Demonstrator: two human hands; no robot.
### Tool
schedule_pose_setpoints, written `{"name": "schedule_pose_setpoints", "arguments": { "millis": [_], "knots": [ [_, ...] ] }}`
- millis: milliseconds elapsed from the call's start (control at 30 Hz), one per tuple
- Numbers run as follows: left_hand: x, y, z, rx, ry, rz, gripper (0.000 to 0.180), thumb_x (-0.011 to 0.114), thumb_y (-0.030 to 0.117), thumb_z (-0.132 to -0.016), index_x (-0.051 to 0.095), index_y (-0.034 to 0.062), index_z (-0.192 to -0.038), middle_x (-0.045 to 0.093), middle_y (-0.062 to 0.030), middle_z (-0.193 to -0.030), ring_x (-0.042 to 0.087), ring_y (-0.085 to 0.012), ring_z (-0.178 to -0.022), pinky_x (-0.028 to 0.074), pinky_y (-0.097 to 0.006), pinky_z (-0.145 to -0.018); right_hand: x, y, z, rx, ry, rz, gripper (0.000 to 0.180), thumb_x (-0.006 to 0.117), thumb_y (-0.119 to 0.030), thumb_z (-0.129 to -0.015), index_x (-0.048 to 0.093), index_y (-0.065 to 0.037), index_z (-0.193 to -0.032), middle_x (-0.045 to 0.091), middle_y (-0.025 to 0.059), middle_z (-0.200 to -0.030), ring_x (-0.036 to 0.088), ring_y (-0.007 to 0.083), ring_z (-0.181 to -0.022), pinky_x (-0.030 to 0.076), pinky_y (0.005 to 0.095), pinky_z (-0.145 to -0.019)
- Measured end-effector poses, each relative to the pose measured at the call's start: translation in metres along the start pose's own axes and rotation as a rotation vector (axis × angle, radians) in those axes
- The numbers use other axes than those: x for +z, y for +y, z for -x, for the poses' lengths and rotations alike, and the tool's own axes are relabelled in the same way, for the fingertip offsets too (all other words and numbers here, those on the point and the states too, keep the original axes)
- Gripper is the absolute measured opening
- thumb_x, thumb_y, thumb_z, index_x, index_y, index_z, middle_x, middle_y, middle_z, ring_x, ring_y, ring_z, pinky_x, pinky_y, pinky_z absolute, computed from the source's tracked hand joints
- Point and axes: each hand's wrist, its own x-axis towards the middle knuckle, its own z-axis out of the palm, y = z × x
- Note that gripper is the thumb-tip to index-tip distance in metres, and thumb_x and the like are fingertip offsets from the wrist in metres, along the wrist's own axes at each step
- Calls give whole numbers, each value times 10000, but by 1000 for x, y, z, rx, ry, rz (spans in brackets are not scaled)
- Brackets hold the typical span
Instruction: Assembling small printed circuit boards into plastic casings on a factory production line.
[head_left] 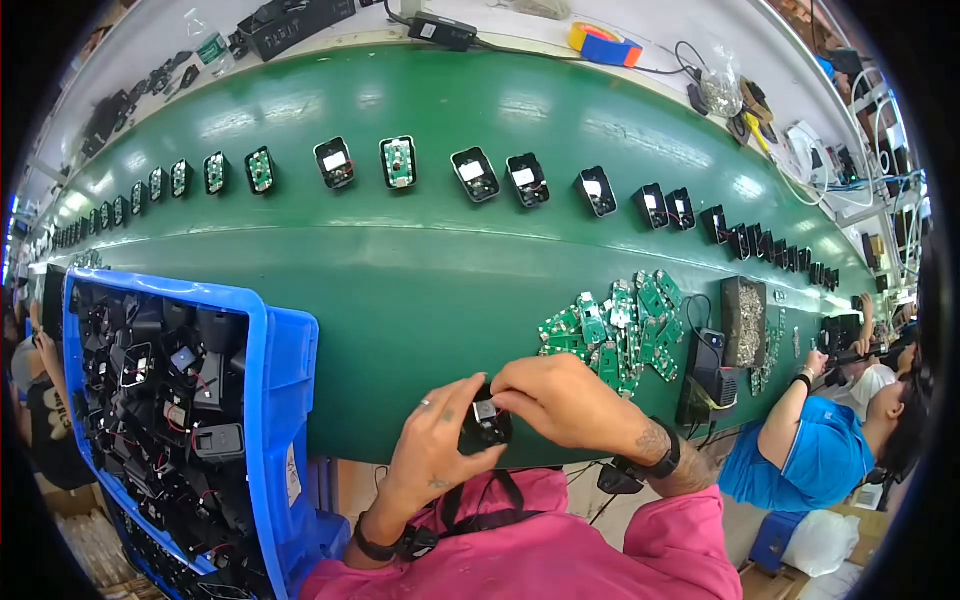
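Note:
My left hand [428, 445] grips a small black plastic housing [490, 432] at the table's near edge, thumb on one side and fingers on the other. A whitish block shows inside its open top. Over the housing's right side, my right hand [572, 402] has thumb and forefinger pinched together at the block. What lies between those fingertips is hidden. Just beyond my right hand, a loose pile of green circuit boards [625, 325] lies on the green table [400, 280].
A blue crate [285, 345] full of black housings stands at left. Across the table runs a row of housings [475, 175], some with green boards. To the right are a black power box [708, 365] and a tray of small metal parts [745, 325]. A co-worker in blue [810, 455] sits farther right.

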Motion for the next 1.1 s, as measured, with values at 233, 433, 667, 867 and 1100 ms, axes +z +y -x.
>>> {"name": "schedule_pose_setpoints", "arguments": {
  "millis": [233, 433, 667, 867, 1100],
  "knots": [
    [-5, 2, -1, -211, -29, 182, 742, 784, 279, -729, 528, -40, -1349, 630, -162, -1038, 609, -228, -810, 504, -298, -707, -41, 44, 23, 367, 334, 754, 338, 764, -307, -809, 666, -18, -955, 652, 157, -876, 643, 363, -761, 511, 435, -664],
    [0, 1, -11, -250, -177, 377, 655, 769, 240, -756, 557, -61, -1299, 616, -101, -969, 578, -137, -776, 489, -263, -677, -34, 62, 36, 416, 337, 601, 305, 752, -249, -820, 654, -12, -986, 650, 160, -857, 645, 370, -770, 507, 447, -674],
    [11, 21, -29, -366, 34, 643, 680, 823, 225, -740, 539, -69, -1282, 611, -90, -959, 602, -97, -803, 486, -247, -643, -29, 63, 45, 249, 788, -178, 170, 563, -112, -974, 614, 0, -1090, 588, 102, -708, 578, 212, -632, 439, 331, -559],
    [11, 39, -50, -150, 205, 354, 714, 871, 246, -667, 571, -48, -1244, 620, -68, -965, 599, -95, -790, 456, -231, -589, 23, 46, 29, 88, 494, -1853, 246, 488, -162, -1033, 565, -18, -1217, 484, 15, -765, 407, 78, -534, 353, 234, -517],
    [15, 28, -56, -47, 340, 109, 762, 894, 273, -618, 582, -18, -1249, 605, -92, -973, 548, -132, -692, 425, -259, -536, 55, 46, 16, 134, 462, -2024, 279, 485, -105, -1015, 539, -10, -1272, 494, 36, -793, 458, 91, -537, 432, 247, -514]
  ]
}}
